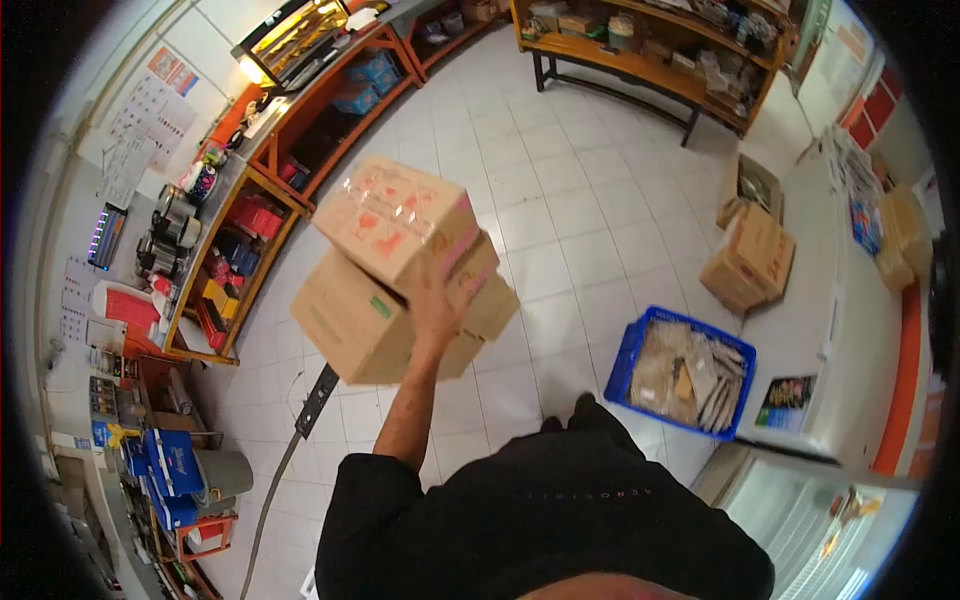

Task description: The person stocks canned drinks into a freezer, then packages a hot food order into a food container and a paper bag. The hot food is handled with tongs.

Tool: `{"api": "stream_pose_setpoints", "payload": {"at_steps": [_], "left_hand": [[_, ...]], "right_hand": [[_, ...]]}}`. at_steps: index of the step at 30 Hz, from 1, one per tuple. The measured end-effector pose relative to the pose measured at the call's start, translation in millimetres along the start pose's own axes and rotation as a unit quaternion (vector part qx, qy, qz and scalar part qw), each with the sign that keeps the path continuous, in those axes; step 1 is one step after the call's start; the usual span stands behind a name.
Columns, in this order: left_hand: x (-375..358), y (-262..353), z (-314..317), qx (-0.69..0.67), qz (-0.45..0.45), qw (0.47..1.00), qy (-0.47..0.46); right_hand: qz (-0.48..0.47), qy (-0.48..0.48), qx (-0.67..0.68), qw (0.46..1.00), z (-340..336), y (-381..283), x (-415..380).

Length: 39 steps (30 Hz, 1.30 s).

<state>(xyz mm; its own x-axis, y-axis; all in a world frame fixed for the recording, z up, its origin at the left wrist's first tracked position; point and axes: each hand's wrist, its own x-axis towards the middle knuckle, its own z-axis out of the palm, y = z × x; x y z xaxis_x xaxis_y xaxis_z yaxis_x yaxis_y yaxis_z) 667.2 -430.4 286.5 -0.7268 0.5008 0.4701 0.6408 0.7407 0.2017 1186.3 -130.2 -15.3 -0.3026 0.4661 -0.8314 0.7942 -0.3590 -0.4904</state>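
My left hand [436, 306] reaches forward with its fingers stretched out against the near side of a cardboard box [395, 215]. That box has red print and shiny clear tape on top, and it sits highest in a stack. Beneath it, to the left, is a larger cardboard box [345, 310] with a small green label. Another brown carton [492, 308] shows behind my hand on the right of the stack; where it touches the others is partly hidden. My right hand is out of view.
A blue crate [622, 372] of plastic-wrapped packs stands on the floor at right. Beyond it is a carton [750, 258] beside an open box [750, 180]. A power strip [318, 402] and its cable lie left of the stack. An open fridge [800, 510] is at lower right.
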Motion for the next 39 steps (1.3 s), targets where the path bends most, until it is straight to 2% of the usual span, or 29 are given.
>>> {"api": "stream_pose_setpoints", "payload": {"at_steps": [2, 3, 5, 7, 9, 11, 13, 14, 16, 17, 18, 19, 20, 22, 23, 25, 26, 27, 28, 29, 30, 31, 33, 35, 36, 37, 39], "left_hand": [[79.1, -25.3, -13.1, 0.099, -0.070, 0.981, 0.151], [116.5, -43.8, -11.5, 0.098, -0.130, 0.966, 0.199], [169.6, -92.4, 7.1, 0.221, -0.154, 0.935, 0.232], [170.6, -147.5, 65.4, 0.257, -0.243, 0.928, 0.120], [153.0, -151.2, 98.1, 0.182, -0.343, 0.910, -0.143], [160.7, -138.3, 83.6, 0.114, -0.353, 0.919, -0.136], [159.1, -142.9, 86.6, 0.152, -0.357, 0.910, -0.147], [162.9, -139.8, 81.8, 0.107, -0.360, 0.917, -0.133], [161.5, -165.8, 93.1, -0.007, -0.369, 0.926, -0.083], [156.5, -192.0, 106.5, -0.076, -0.375, 0.922, -0.052], [175.7, -192.2, 120.8, -0.161, -0.448, 0.877, 0.066], [206.6, -184.9, 134.4, -0.245, -0.507, 0.806, 0.182], [244.5, -182.7, 150.6, -0.251, -0.503, 0.805, 0.191], [328.8, -180.7, 185.1, -0.177, -0.457, 0.822, 0.290], [378.5, -180.2, 192.8, -0.185, -0.449, 0.822, 0.296], [495.7, -177.3, 223.0, -0.233, -0.408, 0.857, 0.213], [538.0, -196.6, 241.0, -0.313, -0.377, 0.846, 0.207], [586.0, -211.2, 257.2, -0.336, -0.383, 0.840, 0.186], [644.0, -212.8, 270.8, -0.386, -0.372, 0.818, 0.210], [695.5, -209.9, 276.7, -0.391, -0.327, 0.841, 0.185], [750.8, -205.5, 287.9, -0.391, -0.277, 0.862, 0.162], [800.4, -201.3, 305.3, -0.383, -0.247, 0.878, 0.146], [889.0, -192.8, 346.4, -0.335, -0.180, 0.923, 0.062], [955.5, -175.9, 399.6, -0.313, -0.063, 0.947, -0.041], [982.0, -163.9, 418.5, -0.289, -0.013, 0.948, -0.129], [1002.8, -156.3, 444.2, -0.230, 0.038, 0.944, -0.234], [1013.3, -169.3, 518.5, -0.105, 0.159, 0.887, -0.421]], "right_hand": [[-0.002, -0.011, -0.034, 0.999, 6.0, -53.4, 39.8], [-0.002, -0.017, -0.056, 0.998, 7.1, -75.3, 61.2], [0.001, -0.037, -0.121, 0.992, 5.3, -119.9, 103.3], [-0.010, -0.066, -0.215, 0.974, -0.7, -167.4, 149.7], [-0.046, -0.094, -0.284, 0.953, -7.7, -231.1, 195.9], [-0.100, -0.104, -0.332, 0.932, -0.3, -323.2, 246.9], [-0.134, -0.075, -0.373, 0.915, 22.7, -407.9, 316.4], [-0.141, -0.049, -0.406, 0.902, 34.5, -443.8, 363.2], [-0.181, -0.043, -0.275, 0.943, 66.7, -561.1, 381.5], [-0.190, -0.040, -0.269, 0.943, 86.8, -613.3, 390.9], [-0.185, -0.077, -0.261, 0.944, 105.2, -666.0, 402.9], [-0.182, -0.114, -0.254, 0.943, 122.1, -715.8, 413.8], [-0.193, -0.109, -0.254, 0.942, 138.2, -758.9, 418.0], [-0.237, -0.123, -0.308, 0.913, 163.6, -840.7, 432.3], [-0.270, -0.175, -0.272, 0.907, 174.5, -850.3, 463.1], [-0.213, -0.187, -0.204, 0.937, 176.5, -902.9, 496.5], [-0.103, -0.160, -0.171, 0.967, 178.4, -906.7, 482.8], [-0.101, -0.165, -0.180, 0.964, 169.6, -913.5, 481.8], [-0.100, -0.171, -0.189, 0.962, 160.6, -921.6, 478.3], [-0.172, -0.187, -0.329, 0.910, 147.0, -881.3, 538.4], [-0.250, -0.184, -0.453, 0.836, 133.4, -838.5, 604.8], [-0.153, -0.165, -0.411, 0.883, 121.2, -863.7, 570.3], [-0.048, -0.128, -0.356, 0.924, 105.3, -892.4, 564.7], [-0.003, -0.112, -0.334, 0.936, 101.5, -928.0, 585.5], [0.007, -0.110, -0.332, 0.937, 103.3, -950.9, 598.2], [0.015, -0.111, -0.336, 0.935, 104.2, -972.2, 612.9], [0.003, -0.123, -0.354, 0.927, 114.3, -1031.9, 649.8]]}}
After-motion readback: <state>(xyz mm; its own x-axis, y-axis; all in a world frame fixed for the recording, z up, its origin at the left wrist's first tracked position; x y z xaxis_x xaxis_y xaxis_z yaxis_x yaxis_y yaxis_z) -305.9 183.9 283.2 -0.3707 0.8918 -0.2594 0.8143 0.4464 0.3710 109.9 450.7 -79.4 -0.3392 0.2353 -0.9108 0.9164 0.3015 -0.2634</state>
